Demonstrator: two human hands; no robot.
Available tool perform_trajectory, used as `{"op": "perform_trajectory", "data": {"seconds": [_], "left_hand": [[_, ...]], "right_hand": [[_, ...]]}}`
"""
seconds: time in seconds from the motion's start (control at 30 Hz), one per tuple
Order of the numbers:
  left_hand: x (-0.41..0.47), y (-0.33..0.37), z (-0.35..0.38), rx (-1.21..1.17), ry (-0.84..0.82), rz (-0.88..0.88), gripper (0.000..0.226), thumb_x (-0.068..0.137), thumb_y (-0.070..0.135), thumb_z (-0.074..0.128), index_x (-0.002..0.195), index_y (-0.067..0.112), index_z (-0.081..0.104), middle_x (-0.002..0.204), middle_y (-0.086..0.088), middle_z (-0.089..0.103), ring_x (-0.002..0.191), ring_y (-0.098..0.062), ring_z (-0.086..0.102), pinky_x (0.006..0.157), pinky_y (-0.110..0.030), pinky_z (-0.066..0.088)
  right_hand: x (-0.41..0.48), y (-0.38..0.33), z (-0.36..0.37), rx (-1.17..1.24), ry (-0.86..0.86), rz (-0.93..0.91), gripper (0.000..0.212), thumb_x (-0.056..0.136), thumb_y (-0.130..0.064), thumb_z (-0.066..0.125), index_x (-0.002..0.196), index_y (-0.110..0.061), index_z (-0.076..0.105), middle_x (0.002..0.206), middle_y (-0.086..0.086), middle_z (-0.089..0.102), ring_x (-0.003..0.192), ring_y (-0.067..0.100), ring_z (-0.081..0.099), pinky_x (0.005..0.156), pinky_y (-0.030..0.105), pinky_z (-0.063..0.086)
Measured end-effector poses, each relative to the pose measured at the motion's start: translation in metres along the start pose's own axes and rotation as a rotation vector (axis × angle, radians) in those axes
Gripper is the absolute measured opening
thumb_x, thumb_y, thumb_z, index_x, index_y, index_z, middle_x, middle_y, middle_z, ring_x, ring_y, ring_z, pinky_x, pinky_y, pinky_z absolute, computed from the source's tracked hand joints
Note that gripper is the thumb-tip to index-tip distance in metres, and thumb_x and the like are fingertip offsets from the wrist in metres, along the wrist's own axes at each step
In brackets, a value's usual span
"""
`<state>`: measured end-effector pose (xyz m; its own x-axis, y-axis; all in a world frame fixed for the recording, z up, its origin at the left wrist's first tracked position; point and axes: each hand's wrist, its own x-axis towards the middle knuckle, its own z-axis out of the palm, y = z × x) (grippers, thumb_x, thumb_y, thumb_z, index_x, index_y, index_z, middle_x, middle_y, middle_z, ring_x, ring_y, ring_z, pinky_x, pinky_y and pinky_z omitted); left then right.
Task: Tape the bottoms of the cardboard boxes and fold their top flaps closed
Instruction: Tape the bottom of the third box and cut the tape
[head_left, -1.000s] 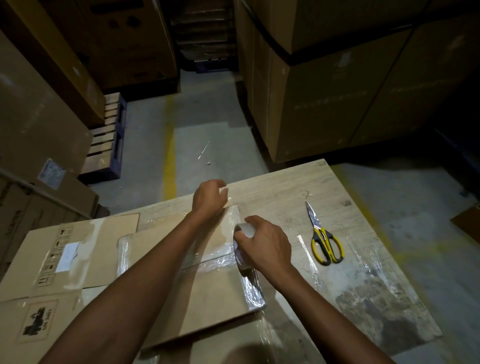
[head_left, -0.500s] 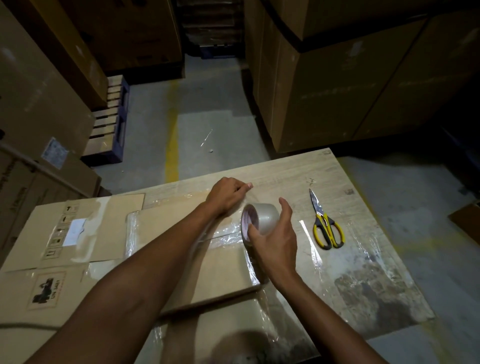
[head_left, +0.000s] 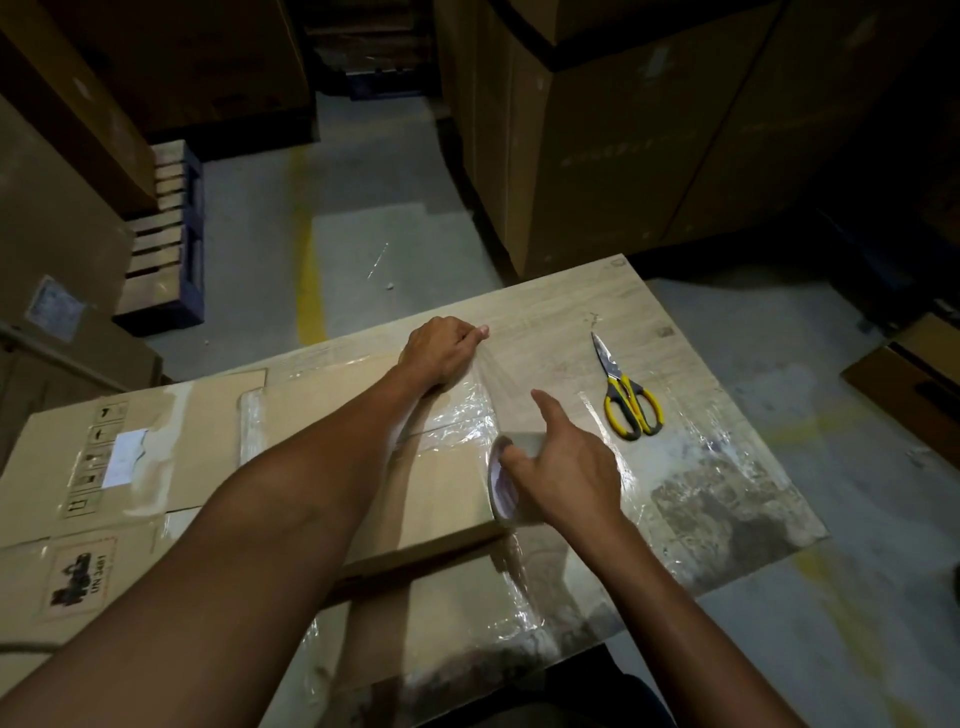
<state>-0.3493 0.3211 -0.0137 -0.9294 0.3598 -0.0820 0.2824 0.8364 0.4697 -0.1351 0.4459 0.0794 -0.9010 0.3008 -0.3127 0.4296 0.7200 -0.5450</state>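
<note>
Tape is paying out: against the view half a second back, the packing-tape roll (head_left: 503, 480) has drawn away from the left hand (head_left: 441, 353) and nearer the person, so a longer clear tape strip (head_left: 485, 397) now spans the gap between them. The left hand pinches the strip's free end with curled fingers at the far edge of the cardboard box (head_left: 426, 499), low against the wooden table (head_left: 571, 322). The right hand (head_left: 563, 467) grips the roll, thumb on the near face and fingers wrapped over it, the index finger stretched forward. The box lies flat on the table under both forearms, its right edge already glossy with crumpled tape. Yellow-handled scissors (head_left: 628, 400) rest untouched just beyond the right hand. By this reading the strip is long enough to lay along the bottom seam; pressing it down and cutting it look like the next needs, and the flaps are not yet folded.
</note>
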Motion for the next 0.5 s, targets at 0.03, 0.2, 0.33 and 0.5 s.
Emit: {"op": "perform_trajectory", "data": {"seconds": [0.03, 0.2, 0.33, 0.5], "left_hand": [[0.0, 0.0, 0.0, -0.002, 0.0, 0.002, 0.049, 0.101, 0.053, 0.042, 0.096, 0.018, 0.076, 0.096, -0.009, 0.073, 0.093, -0.032, 0.063, 0.073, -0.035, 0.043], [0.0, 0.001, 0.0, -0.01, 0.004, 0.009, 0.048, 0.101, 0.051, 0.043, 0.103, 0.016, 0.076, 0.104, -0.011, 0.073, 0.098, -0.033, 0.063, 0.082, -0.039, 0.049], [0.0, 0.0, -0.004, -0.088, -0.047, -0.017, 0.05, 0.097, 0.057, 0.041, 0.111, 0.024, 0.076, 0.116, -0.005, 0.072, 0.106, -0.029, 0.064, 0.092, -0.042, 0.05], [0.0, 0.0, -0.004, -0.103, -0.103, 0.002, 0.047, 0.096, 0.053, 0.048, 0.098, 0.015, 0.076, 0.104, -0.008, 0.073, 0.1, -0.03, 0.064, 0.081, -0.036, 0.046]], "right_hand": [[-0.005, 0.002, 0.001, -0.013, -0.038, 0.007, 0.07, 0.091, -0.052, 0.056, 0.153, -0.036, 0.027, 0.119, 0.01, 0.066, 0.112, 0.033, 0.059, 0.085, 0.035, 0.045], [-0.033, 0.02, 0.012, -0.009, -0.114, 0.057, 0.068, 0.093, -0.054, 0.05, 0.154, -0.04, 0.022, 0.115, 0.011, 0.067, 0.11, 0.034, 0.06, 0.085, 0.037, 0.046], [-0.038, 0.021, 0.016, 0.007, -0.107, 0.041, 0.069, 0.097, -0.054, 0.047, 0.156, -0.042, 0.015, 0.113, 0.01, 0.067, 0.108, 0.031, 0.06, 0.077, 0.033, 0.04], [-0.037, 0.025, 0.02, 0.012, -0.2, 0.084, 0.069, 0.097, -0.053, 0.046, 0.157, -0.041, 0.015, 0.121, 0.01, 0.065, 0.113, 0.031, 0.058, 0.087, 0.036, 0.045]]}}
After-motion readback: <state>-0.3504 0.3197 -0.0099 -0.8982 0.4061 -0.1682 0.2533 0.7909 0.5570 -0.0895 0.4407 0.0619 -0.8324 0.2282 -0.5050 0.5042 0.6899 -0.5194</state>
